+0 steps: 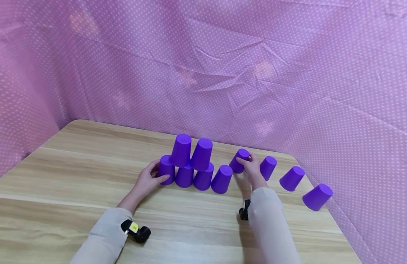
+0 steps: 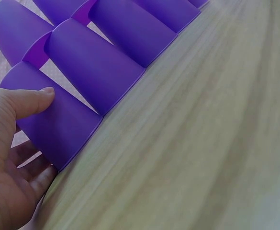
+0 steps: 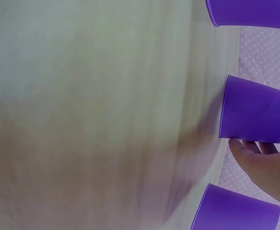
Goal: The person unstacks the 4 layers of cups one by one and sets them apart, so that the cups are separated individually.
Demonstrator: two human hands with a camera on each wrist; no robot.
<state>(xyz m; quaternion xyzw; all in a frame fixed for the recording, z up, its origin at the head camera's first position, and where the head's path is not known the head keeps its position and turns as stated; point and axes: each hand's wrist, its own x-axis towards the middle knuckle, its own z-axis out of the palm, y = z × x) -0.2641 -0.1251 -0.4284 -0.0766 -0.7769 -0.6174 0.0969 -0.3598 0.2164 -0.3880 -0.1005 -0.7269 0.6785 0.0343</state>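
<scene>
Purple cups stand upside down in a row, and two upper cups, a left one [image 1: 181, 151] and a right one [image 1: 202, 154], rest across the tops of the lower ones. My left hand [image 1: 150, 179] holds the leftmost lower cup [image 2: 58, 120], thumb on its near side and fingers behind it. At the row's right end stands another cup [image 1: 221, 179]. Further right, my right hand [image 1: 253, 169] grips a single cup [image 3: 254, 110] from its right side; the fingertips are partly hidden. I cannot tell whether that cup's rim touches the table.
Right of my right hand, three more upturned cups stand apart: one close by [image 1: 268, 168], one further out [image 1: 292, 179] and one near the right edge [image 1: 317, 197]. The wooden table [image 1: 177, 227] meets a pink dotted cloth [image 1: 223, 73] behind.
</scene>
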